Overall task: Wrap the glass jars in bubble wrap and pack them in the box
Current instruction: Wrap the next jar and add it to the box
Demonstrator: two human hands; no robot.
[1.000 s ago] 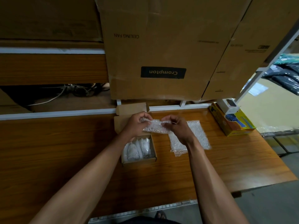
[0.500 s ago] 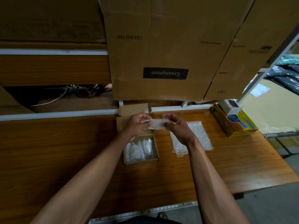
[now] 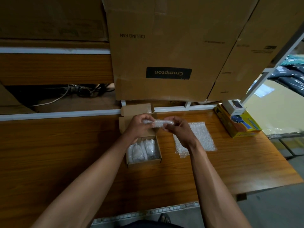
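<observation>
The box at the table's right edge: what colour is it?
Yellow box with blue print, seen in the head view.

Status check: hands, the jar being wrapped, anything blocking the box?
Left hand and right hand both gripping clear bubble-wrapped bundle above small open cardboard box. Two wrapped jars inside. Nothing blocking.

Large Crompton carton [image 3: 167, 51] on shelf behind wooden table [image 3: 65, 153]; yellow box [image 3: 236, 124] at table's far right corner.

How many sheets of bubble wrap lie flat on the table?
1: the bubble wrap sheet lies right of the small box, partly under the right forearm. More may be stacked beneath.
</observation>
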